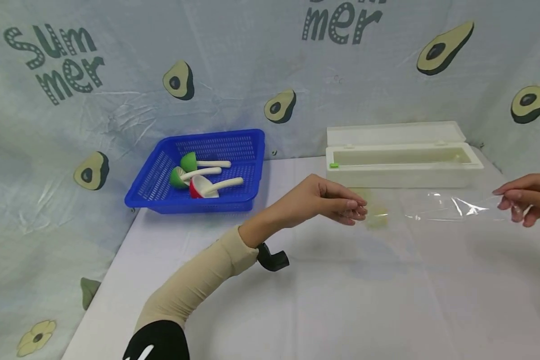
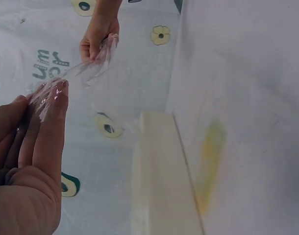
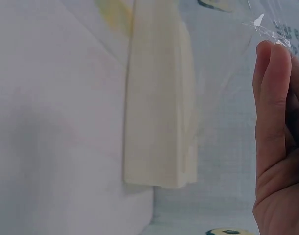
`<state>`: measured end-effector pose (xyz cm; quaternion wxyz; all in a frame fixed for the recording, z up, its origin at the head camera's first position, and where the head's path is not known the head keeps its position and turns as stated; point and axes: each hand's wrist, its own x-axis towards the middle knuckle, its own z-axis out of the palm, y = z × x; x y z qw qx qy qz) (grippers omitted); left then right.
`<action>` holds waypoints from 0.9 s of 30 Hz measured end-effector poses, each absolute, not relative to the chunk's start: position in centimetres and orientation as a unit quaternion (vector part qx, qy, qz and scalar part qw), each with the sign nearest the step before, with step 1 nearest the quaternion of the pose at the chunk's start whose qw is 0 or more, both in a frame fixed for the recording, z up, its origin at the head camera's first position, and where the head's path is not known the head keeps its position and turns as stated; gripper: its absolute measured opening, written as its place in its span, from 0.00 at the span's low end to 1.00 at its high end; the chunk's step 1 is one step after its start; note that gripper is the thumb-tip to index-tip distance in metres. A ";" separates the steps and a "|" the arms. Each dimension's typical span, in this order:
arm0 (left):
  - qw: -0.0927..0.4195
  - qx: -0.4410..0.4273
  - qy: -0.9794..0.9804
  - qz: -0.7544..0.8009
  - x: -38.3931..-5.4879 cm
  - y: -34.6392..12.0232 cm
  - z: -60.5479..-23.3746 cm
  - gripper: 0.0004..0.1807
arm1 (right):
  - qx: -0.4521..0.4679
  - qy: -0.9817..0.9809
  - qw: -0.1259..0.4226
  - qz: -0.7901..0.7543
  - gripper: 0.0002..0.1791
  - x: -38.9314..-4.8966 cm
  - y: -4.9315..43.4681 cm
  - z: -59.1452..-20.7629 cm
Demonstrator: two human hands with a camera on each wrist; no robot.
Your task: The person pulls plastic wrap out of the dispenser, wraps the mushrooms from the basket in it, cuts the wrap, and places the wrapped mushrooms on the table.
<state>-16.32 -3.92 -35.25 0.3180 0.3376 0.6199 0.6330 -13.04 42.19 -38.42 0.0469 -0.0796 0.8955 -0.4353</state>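
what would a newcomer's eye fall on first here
Probably the bright blue basket at the table's far left, with two green spoons and one red-and-white spoon inside. Next, likely the shiny clear film held between the left hand and right hand, in front of the open white box. Behind it all, the cloth stands out with its avocados and "summer" lettering.

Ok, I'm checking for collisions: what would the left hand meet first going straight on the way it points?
Most likely the clear film that the left hand pinches, then perhaps the right hand beyond; exact depth is unclear.
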 end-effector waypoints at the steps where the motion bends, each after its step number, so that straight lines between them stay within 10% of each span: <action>1: 0.325 0.319 0.621 0.638 -16.3 -4.1 -36.0 0.13 | -0.071 0.907 0.040 -0.414 0.28 -12.6 41.6 -39.0; 5: 0.345 0.267 0.633 0.640 -16.4 -4.3 -39.3 0.12 | -0.066 0.921 0.071 -0.377 0.12 -11.9 40.2 -41.1; 16: 0.378 0.291 0.710 0.518 -15.8 -3.5 -45.8 0.11 | -0.257 0.879 0.159 -0.369 0.13 -10.7 40.7 -46.6; 27: 0.246 0.432 0.794 0.349 -15.4 -3.4 -44.2 0.17 | -0.396 0.878 -0.056 -0.262 0.31 -9.5 39.8 -46.9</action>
